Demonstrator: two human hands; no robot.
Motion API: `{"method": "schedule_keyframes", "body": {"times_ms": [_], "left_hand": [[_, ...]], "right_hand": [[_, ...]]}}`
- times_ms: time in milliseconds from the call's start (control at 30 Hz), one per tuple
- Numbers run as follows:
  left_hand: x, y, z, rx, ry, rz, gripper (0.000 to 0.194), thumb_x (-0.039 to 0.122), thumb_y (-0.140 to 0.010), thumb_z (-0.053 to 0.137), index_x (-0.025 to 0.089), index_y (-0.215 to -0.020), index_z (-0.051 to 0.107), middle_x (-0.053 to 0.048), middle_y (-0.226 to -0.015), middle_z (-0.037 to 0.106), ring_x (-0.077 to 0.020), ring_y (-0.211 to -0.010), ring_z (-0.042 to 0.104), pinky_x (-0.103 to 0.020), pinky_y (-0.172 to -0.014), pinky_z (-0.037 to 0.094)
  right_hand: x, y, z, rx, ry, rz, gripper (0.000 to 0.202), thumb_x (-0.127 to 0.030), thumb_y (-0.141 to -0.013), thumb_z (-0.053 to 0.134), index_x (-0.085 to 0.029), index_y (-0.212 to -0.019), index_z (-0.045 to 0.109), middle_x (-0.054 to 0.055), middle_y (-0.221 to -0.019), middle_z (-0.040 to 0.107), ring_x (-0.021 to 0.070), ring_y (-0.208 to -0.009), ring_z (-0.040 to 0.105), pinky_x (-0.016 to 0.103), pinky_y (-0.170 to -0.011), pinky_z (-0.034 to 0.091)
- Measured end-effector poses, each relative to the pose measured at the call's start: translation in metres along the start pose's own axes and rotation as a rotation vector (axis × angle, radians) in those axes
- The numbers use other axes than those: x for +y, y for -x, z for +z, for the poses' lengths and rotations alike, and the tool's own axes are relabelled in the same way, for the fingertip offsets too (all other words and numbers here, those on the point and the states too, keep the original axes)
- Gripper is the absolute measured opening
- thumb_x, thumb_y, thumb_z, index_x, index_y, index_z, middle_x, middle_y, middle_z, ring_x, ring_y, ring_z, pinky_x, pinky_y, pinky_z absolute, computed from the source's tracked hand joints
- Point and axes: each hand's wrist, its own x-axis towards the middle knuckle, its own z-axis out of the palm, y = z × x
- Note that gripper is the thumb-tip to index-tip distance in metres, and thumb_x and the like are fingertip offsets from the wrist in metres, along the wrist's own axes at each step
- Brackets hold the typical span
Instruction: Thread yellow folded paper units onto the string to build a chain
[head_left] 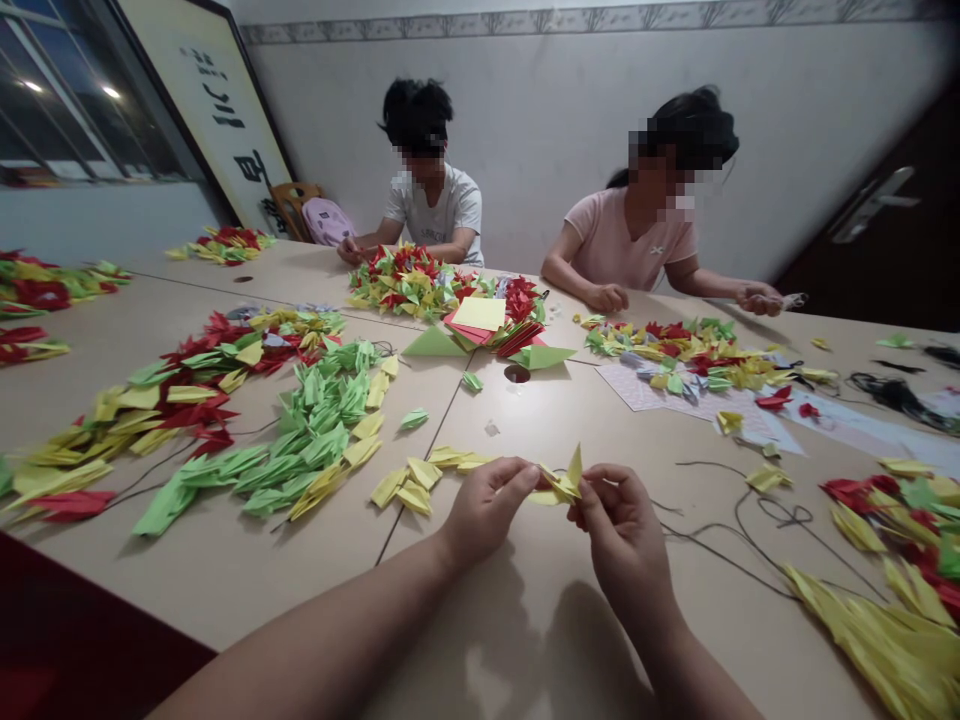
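Note:
Between my two hands, low over the table, is a folded yellow paper piece with one pointed flap standing up. My left hand pinches its left side between thumb and fingers. On the right side, my right hand has thumb and fingers closed on the same piece. Just left of my left hand lie several small folded yellow pieces. A black cord runs over the table right of my right hand.
Green folded pieces lie to the left, and a yellow pile at the lower right. Square paper sheets are stacked mid-table before a mixed pile. Two people sit across. Pink-white sheets lie at right.

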Motion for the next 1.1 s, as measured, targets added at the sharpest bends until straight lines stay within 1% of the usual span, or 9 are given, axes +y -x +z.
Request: {"method": "schedule_keyframes", "body": {"times_ms": [133, 333, 433, 533, 633, 733, 833, 933, 1100], "left_hand": [[-0.003, -0.002, 0.001, 0.055, -0.007, -0.054, 0.029, 0.038, -0.08, 0.049, 0.013, -0.07, 0.062, -0.004, -0.071, 0.064, -0.016, -0.072, 0.059, -0.025, -0.071, 0.044], [-0.017, -0.009, -0.004, 0.036, 0.139, -0.16, 0.032, 0.042, -0.076, 0.053, 0.013, -0.065, 0.059, -0.004, -0.067, 0.061, -0.0151, -0.069, 0.056, -0.027, -0.073, 0.042], [-0.021, -0.012, -0.006, 0.043, 0.235, -0.192, 0.032, 0.043, -0.072, 0.056, 0.013, -0.063, 0.058, -0.002, -0.062, 0.059, -0.0132, -0.064, 0.054, -0.025, -0.069, 0.041], [-0.02, -0.013, -0.007, 0.016, 0.285, -0.2, 0.032, 0.043, -0.07, 0.058, 0.013, -0.062, 0.057, 0.0, -0.058, 0.055, -0.0112, -0.06, 0.05, -0.023, -0.066, 0.039], [-0.019, -0.013, -0.008, -0.005, 0.278, -0.203, 0.032, 0.043, -0.07, 0.059, 0.013, -0.06, 0.056, 0.001, -0.057, 0.052, -0.0095, -0.057, 0.046, -0.022, -0.062, 0.036], [-0.02, -0.013, -0.009, -0.003, 0.26, -0.209, 0.03, 0.041, -0.071, 0.059, 0.013, -0.06, 0.056, 0.002, -0.057, 0.051, -0.0088, -0.057, 0.044, -0.022, -0.062, 0.034], [-0.022, -0.013, -0.009, -0.003, 0.267, -0.218, 0.027, 0.038, -0.072, 0.059, 0.013, -0.062, 0.056, 0.002, -0.059, 0.051, -0.0086, -0.058, 0.044, -0.021, -0.063, 0.034], [-0.025, -0.013, -0.009, 0.008, 0.295, -0.232, 0.026, 0.037, -0.071, 0.06, 0.013, -0.063, 0.056, 0.002, -0.061, 0.051, -0.009, -0.06, 0.045, -0.021, -0.064, 0.035], [-0.022, -0.012, -0.008, 0.03, 0.281, -0.273, 0.026, 0.038, -0.068, 0.063, 0.013, -0.064, 0.057, 0.001, -0.06, 0.053, -0.0094, -0.058, 0.046, -0.021, -0.06, 0.035]], "right_hand": [[0.002, 0.0, 0.004, -0.028, 0.002, -0.018, 0.017, -0.035, -0.078, 0.054, -0.022, -0.083, 0.046, -0.004, -0.053, 0.051, 0.0103, -0.052, 0.048, 0.021, -0.048, 0.037], [0.002, 0.0, 0.002, -0.153, -0.071, 0.012, 0.018, -0.037, -0.085, 0.043, -0.021, -0.092, 0.048, -0.004, -0.054, 0.052, 0.0097, -0.052, 0.045, 0.022, -0.051, 0.039], [0.001, 0.0, -0.003, -0.217, -0.041, 0.024, 0.017, -0.036, -0.082, 0.048, -0.021, -0.087, 0.052, -0.003, -0.057, 0.051, 0.0095, -0.054, 0.046, 0.022, -0.052, 0.04], [-0.001, -0.001, -0.004, -0.263, 0.009, 0.023, 0.015, -0.034, -0.078, 0.055, -0.02, -0.08, 0.053, -0.003, -0.062, 0.051, 0.0091, -0.056, 0.047, 0.021, -0.053, 0.04], [-0.002, -0.002, -0.003, -0.277, 0.027, 0.02, 0.015, -0.034, -0.075, 0.058, -0.019, -0.076, 0.054, -0.002, -0.063, 0.051, 0.009, -0.056, 0.047, 0.021, -0.052, 0.04], [-0.003, -0.003, -0.001, -0.27, 0.009, 0.022, 0.015, -0.034, -0.074, 0.059, -0.019, -0.076, 0.055, -0.001, -0.066, 0.053, 0.0095, -0.057, 0.047, 0.022, -0.052, 0.041], [-0.001, -0.003, -0.002, -0.266, 0.001, 0.04, 0.018, -0.035, -0.072, 0.06, -0.019, -0.081, 0.057, 0.001, -0.07, 0.056, 0.0102, -0.058, 0.048, 0.023, -0.053, 0.042], [0.001, -0.004, -0.002, -0.272, 0.001, 0.063, 0.022, -0.036, -0.072, 0.061, -0.019, -0.085, 0.057, 0.001, -0.07, 0.054, 0.0109, -0.059, 0.048, 0.024, -0.054, 0.042], [0.004, -0.004, -0.003, -0.294, 0.022, 0.092, 0.024, -0.036, -0.074, 0.059, -0.022, -0.093, 0.054, -0.001, -0.068, 0.052, 0.0117, -0.062, 0.047, 0.025, -0.057, 0.041]]}}
